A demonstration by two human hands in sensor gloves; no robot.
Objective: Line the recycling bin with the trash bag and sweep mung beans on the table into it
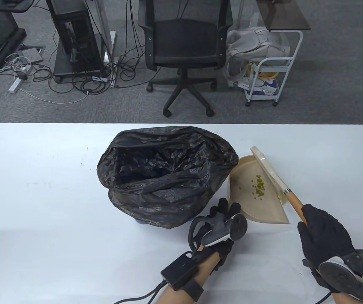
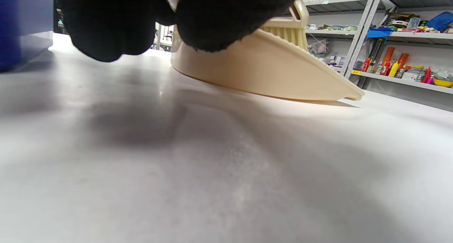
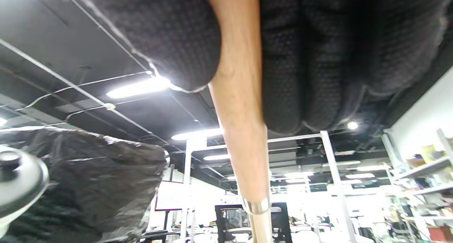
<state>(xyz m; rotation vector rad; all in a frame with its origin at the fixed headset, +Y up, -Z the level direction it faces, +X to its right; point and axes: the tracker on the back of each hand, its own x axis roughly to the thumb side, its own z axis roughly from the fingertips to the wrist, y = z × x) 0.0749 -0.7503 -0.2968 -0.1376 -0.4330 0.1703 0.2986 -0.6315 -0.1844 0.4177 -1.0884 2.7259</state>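
Note:
A black trash bag [image 1: 165, 177] lines the bin, hanging over its rim; only a bit of the blue bin [image 1: 140, 222] shows under it. To its right a beige dustpan [image 1: 254, 202] lies on the white table [image 1: 42, 205] with a small heap of green mung beans [image 1: 259, 188] inside. My left hand [image 1: 228, 210] grips the dustpan [image 2: 269, 69] at its near left corner. My right hand [image 1: 308, 218] is curled round the brush's wooden handle [image 1: 293, 202] [image 3: 240, 112]. The cream brush head [image 1: 266, 167] rests along the pan's right side.
An office chair [image 1: 184, 41] and a white trolley [image 1: 273, 76] stand beyond the table's far edge, with cables on the floor at the left. Shelves [image 2: 400, 34] with bottles show in the left wrist view.

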